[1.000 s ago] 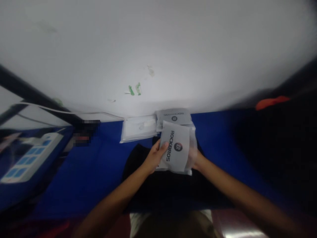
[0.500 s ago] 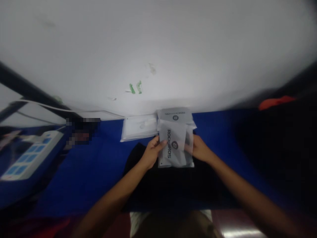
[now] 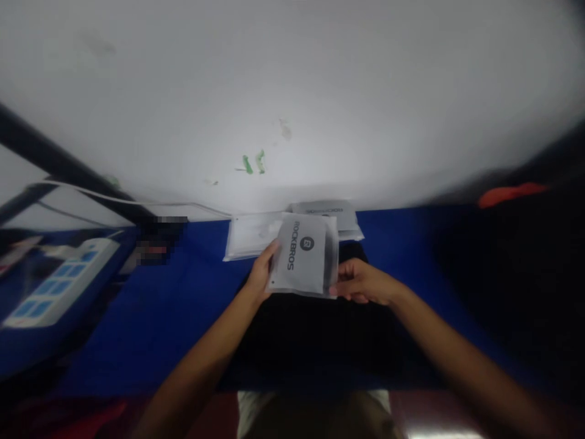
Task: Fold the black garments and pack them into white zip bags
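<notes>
A frosted plastic pouch [image 3: 305, 256] printed ROCKBROS is held above dark cloth, slightly tilted. My left hand [image 3: 262, 268] grips its left edge, the thumb at the side and the other fingers hidden behind. At the lower right corner, my right hand [image 3: 359, 282] pinches the pouch's edge between thumb and fingers. Behind it lies another ROCKBROS pouch [image 3: 345, 221], partly covered. To the left of that, a stack of clear-white pouches [image 3: 247, 235] rests on the blue surface near the wall.
The blue table surface [image 3: 183, 292] carries black cloth [image 3: 320, 341] in front of me. A power strip [image 3: 61, 283] stands at the left, with a white cable [image 3: 173, 203] along the wall. Something orange [image 3: 509, 194] lies at the right.
The held pouch has shifted left and tilted, with my left hand moving left too. My right hand has slid down to the pouch's lower right corner.
</notes>
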The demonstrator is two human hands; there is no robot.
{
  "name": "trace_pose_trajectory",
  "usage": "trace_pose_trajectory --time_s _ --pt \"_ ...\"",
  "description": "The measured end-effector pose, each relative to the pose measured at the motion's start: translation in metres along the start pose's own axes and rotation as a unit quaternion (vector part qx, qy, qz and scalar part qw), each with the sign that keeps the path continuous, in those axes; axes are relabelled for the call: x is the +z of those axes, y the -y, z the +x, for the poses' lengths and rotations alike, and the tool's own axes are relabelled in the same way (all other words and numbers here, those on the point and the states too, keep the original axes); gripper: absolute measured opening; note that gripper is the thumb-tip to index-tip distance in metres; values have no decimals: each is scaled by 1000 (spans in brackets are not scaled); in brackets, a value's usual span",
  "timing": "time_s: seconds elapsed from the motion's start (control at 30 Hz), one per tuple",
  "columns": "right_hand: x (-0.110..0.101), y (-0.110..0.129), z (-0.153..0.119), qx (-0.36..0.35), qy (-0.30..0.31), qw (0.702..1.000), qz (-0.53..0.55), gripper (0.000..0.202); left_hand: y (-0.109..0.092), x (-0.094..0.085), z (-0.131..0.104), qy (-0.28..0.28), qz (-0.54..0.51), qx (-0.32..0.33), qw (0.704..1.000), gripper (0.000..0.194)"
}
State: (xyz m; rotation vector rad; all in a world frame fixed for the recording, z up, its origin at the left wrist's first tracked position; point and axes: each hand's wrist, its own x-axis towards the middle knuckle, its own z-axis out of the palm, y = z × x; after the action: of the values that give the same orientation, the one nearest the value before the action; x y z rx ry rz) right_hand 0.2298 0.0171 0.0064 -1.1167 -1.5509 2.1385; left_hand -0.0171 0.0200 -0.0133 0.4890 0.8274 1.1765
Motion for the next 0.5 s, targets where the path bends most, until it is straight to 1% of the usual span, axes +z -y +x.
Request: trace_pose_trajectory --time_s 0.07,0.17,0.2,0.27,0.3,0.37,0.43,0.5 --pt "5 -5 6 -6 -7 998 60 29 -3 0 0 42 -43 -2 998 42" --pt "11 -10 14 -40 -56 990 124 31 -1 4 -2 103 -70 41 991 61" --pt "13 -11 15 -54 -75 986 138 32 2 7 -3 119 -51 47 990 64" --pt "16 -11 17 -76 -103 980 154 34 11 12 -7 141 45 32 988 57" --pt "17 -11 17 -82 -106 979 155 35 16 14 -9 151 111 9 982 51" --pt "19 -11 17 -85 -99 980 150 36 26 17 -15 166 224 -53 959 40" --pt "19 -12 17 -83 -88 984 133 37 33 18 -19 166 271 -96 943 40" --pt "20 -15 18 -77 -81 988 108 38 38 17 -20 150 276 -103 944 44"
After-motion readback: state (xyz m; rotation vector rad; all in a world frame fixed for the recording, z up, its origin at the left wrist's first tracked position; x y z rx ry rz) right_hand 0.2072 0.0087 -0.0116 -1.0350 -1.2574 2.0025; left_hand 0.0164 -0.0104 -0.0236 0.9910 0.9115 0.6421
